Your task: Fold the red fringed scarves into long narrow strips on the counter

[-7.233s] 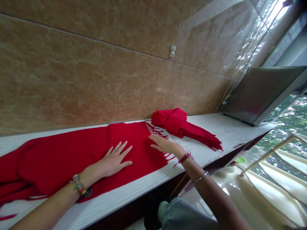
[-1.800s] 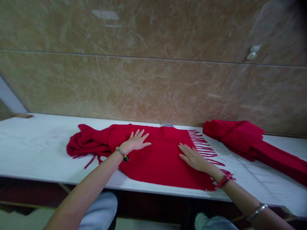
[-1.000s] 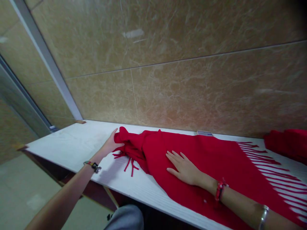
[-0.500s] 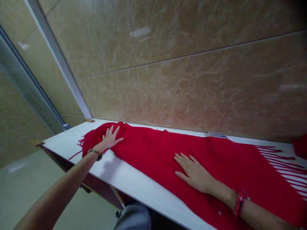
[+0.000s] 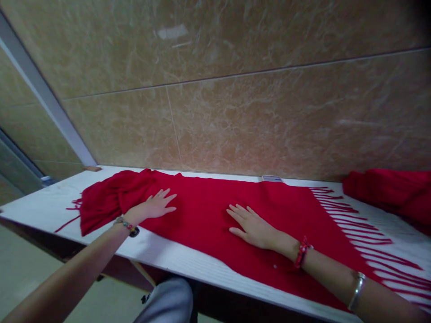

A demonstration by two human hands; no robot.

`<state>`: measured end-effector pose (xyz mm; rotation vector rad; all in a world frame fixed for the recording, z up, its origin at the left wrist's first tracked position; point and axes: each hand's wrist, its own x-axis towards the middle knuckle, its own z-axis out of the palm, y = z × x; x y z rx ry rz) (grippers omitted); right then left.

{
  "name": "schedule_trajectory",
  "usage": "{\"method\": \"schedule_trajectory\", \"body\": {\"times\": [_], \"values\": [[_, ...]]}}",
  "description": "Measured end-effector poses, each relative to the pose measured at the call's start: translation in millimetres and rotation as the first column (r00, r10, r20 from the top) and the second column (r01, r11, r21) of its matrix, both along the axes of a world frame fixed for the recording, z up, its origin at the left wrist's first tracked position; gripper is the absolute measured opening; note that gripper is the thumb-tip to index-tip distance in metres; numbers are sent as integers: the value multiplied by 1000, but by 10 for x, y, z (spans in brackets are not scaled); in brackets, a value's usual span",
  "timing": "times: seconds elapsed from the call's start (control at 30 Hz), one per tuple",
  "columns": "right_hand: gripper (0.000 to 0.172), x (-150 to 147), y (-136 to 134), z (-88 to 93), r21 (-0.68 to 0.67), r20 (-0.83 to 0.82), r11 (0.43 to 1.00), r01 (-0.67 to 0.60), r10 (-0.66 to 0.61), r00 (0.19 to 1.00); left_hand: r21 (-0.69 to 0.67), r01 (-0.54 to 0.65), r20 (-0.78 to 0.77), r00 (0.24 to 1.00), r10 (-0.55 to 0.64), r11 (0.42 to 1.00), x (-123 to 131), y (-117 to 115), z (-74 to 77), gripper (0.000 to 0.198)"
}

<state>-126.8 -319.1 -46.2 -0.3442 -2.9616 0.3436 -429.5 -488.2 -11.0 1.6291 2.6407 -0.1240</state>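
White table point(image 5: 42, 204) shows at nine o'clock and along its six-o'clock edge, red scarf point(image 5: 202, 217) lying across it beneath left hand point(image 5: 153, 207) at eight, right hand point(image 5: 253, 229) at five, both spread flat.

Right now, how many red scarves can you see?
2. One red scarf lies beneath the left hand and right hand; another red scarf lies at the picture's right edge, partly cut off. Others may be hidden.

Brown, marble-veined tiles cover the far wall point(image 5: 235, 116), which catches a pale patch of reflected light point(image 5: 172, 32). A light strip point(image 5: 40, 89) crosses it at left. Against it stands a long white counter point(image 5: 43, 202), dark underneath, above a pale, glossy floor point(image 5: 30, 269).
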Motion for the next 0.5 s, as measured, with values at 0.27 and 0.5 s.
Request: {"method": "schedule_trajectory", "body": {"times": [0.27, 0.5], "values": [[76, 846, 81, 277, -133, 231, 991, 10, 21, 973, -159, 336, 281, 917, -284, 928, 1086, 522, -167, 77], [52, 1041, 145, 152, -43, 120, 999, -27, 32, 992, -149, 306, 120, 950, -290, 940, 1271, 644, 106, 63]]}}
